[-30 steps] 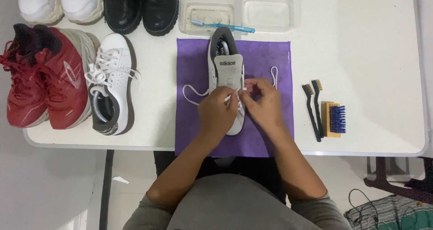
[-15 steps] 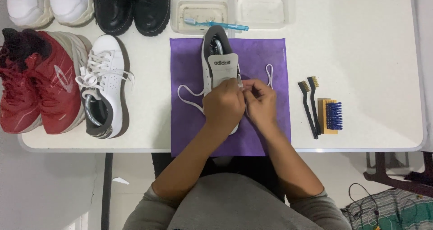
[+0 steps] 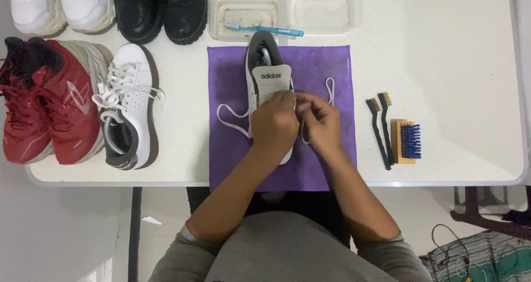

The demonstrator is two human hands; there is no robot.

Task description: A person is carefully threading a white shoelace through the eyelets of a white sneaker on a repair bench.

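Note:
A white sneaker (image 3: 264,66) with a grey tongue lies on a purple cloth (image 3: 326,66), its toe towards me. My left hand (image 3: 275,122) rests over the middle of the sneaker, covering the eyelets, its fingers pinched at the lacing. Touching it on the right, my right hand (image 3: 319,121) pinches the white shoelace (image 3: 330,88). One lace end loops out to the left over the cloth, the other to the right. The toe of the sneaker is hidden under my hands.
Left of the cloth stand a matching white sneaker (image 3: 128,110) and a red pair (image 3: 47,102). Black shoes (image 3: 160,11), white shoes (image 3: 58,5), two clear trays (image 3: 282,5) and a blue toothbrush (image 3: 265,29) line the far edge. Three brushes (image 3: 392,132) lie at right.
The view has shifted slightly. My hands have stayed on the sneaker, working the lace a little nearer its tongue.

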